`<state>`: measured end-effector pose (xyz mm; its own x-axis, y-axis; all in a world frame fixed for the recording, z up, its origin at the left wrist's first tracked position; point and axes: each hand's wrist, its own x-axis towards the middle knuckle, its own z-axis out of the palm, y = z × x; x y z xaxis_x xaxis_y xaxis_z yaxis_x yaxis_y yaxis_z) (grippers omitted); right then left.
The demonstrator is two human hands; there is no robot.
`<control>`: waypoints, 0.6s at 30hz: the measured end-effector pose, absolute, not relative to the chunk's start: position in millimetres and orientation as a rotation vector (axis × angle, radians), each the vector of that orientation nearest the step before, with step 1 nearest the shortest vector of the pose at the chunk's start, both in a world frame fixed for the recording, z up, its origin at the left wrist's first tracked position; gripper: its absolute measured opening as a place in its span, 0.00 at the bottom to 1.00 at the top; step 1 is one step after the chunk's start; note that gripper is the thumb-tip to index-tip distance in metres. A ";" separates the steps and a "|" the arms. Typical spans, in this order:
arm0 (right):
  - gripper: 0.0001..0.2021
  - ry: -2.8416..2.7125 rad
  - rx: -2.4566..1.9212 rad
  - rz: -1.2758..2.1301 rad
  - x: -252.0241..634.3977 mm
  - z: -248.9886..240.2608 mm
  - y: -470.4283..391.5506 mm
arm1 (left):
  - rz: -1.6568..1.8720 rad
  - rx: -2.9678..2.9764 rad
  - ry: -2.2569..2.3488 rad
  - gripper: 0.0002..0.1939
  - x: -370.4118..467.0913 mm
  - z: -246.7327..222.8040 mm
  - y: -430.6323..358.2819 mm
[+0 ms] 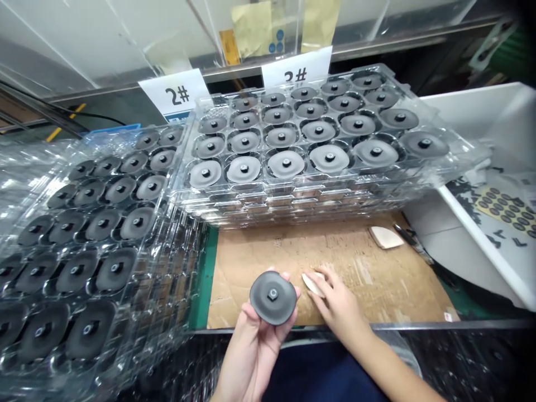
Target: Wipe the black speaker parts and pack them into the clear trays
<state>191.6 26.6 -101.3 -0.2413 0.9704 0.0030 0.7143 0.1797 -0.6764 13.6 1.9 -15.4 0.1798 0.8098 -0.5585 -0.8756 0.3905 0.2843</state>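
My left hand (262, 335) is closed around the edge of a dark grey disc (273, 310), a rounded part with a small hex-shaped stud at its centre, held face up over the front of the cardboard. Just to the right, my right hand (339, 301) pinches a small cream-coloured pad (312, 283) close above the cardboard mat (288, 245). The pad and the disc are apart. A second cream pad (386, 237), wedge-shaped, lies near the mat's far right corner.
Stacked clear trays (259, 192) of similar discs stand behind the mat, and more stacked trays (144, 237) are at the left. To the right, a white bin (473, 223) holds small black parts and a sticker sheet (505, 206). A dark pen-like tool (412, 241) lies beside the bin.
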 end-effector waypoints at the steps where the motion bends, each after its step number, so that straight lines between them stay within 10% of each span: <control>1: 0.16 -2.022 -1.579 0.782 191.4 -98.4 32.5 | 1.205 -0.116 0.726 0.21 14.6 -15.7 2.6; 18: 0.14 -1.755 -1.216 0.932 166.0 12.2 53.4 | 1.282 0.104 0.976 0.28 33.9 -3.8 9.3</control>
<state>166.0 53.4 12.2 -0.2277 0.9542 0.1942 0.3735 0.2698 -0.8875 33.9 9.3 -3.8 -0.0398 0.8336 -0.5509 -0.7527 0.3376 0.5652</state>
